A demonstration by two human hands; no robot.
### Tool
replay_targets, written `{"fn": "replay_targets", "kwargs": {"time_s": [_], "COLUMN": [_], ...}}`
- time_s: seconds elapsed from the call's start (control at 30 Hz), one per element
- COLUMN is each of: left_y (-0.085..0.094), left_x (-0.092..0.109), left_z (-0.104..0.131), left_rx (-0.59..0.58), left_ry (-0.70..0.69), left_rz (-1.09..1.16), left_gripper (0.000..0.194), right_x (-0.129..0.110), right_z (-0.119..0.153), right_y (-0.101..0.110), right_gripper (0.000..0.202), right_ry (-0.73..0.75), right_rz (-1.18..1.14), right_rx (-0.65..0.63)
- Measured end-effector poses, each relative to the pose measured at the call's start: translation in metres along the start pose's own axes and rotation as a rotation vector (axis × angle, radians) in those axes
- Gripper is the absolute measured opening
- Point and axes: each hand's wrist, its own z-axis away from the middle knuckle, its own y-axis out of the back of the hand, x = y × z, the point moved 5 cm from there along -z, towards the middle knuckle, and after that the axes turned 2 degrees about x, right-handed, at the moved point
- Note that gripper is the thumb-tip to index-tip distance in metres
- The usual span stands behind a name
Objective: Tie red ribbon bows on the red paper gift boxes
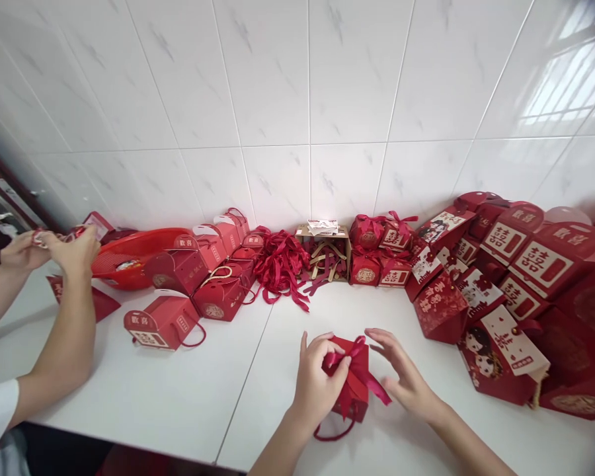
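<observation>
A small red gift box point(357, 404) stands on the white table in front of me, with a dark red ribbon point(377, 389) looped into a bow on its top. Its cord handle point(334, 437) hangs at the near side. My left hand point(317, 373) pinches the bow between thumb and finger at the box's upper left. To the right of the box, my right hand point(401, 373) has its fingers apart and holds nothing. One ribbon tail lies close to its thumb.
Finished bow-tied boxes point(381, 248) stack against the wall, beside a carton point(348, 250) of ribbon pieces and a ribbon heap point(281, 264). Red boxes point(510, 297) crowd the right. Left are more boxes point(163, 320), an orange basket point(123, 254) and another person's hands point(72, 248).
</observation>
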Motion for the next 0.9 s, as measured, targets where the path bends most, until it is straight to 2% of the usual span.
{"fn": "replay_targets", "kwargs": {"time_s": [0.07,0.1,0.2,0.3,0.4,0.5,0.57,0.63,0.7,0.8,0.9], "left_y": [-0.006,-0.009,-0.013,-0.002,0.029,0.058,0.068,0.067,0.06,0.043,0.029], "left_x": [0.0,0.001,0.005,0.002,-0.008,-0.018,-0.021,-0.021,-0.022,-0.027,-0.039], "left_z": [-0.005,-0.007,-0.013,-0.012,-0.003,0.011,0.02,0.027,0.035,0.046,0.054], "left_rx": [0.012,0.017,0.017,0.047,0.211,0.373,0.395,0.351,0.27,0.149,0.109], "left_ry": [0.023,0.019,-0.053,-0.085,-0.098,-0.124,-0.145,-0.171,-0.188,-0.186,-0.069], "left_rz": [0.074,0.099,0.063,-0.006,0.038,0.134,0.156,0.142,0.125,0.12,0.114], "left_gripper": [0.003,0.004,0.016,0.041,0.045,0.027,0.021,0.022,0.024,0.027,0.029], "right_x": [0.005,0.007,0.01,0.012,0.019,0.023,0.024,0.024,0.03,0.051,0.08], "right_z": [0.007,0.01,0.014,0.01,-0.004,-0.038,-0.07,-0.105,-0.139,-0.176,-0.194], "right_y": [-0.003,-0.004,-0.007,-0.01,0.006,0.045,0.077,0.103,0.117,0.116,0.101], "right_gripper": [0.092,0.097,0.083,0.081,0.078,0.078,0.084,0.087,0.087,0.088,0.09], "right_ry": [-0.088,-0.124,-0.172,-0.142,-0.08,0.013,0.024,0.006,-0.047,-0.162,-0.214], "right_rz": [-0.024,-0.001,0.072,0.053,0.128,0.316,0.457,0.568,0.61,0.622,0.624], "right_rx": [-0.141,-0.182,-0.189,-0.148,0.02,0.315,0.565,0.777,0.893,0.943,0.93]}}
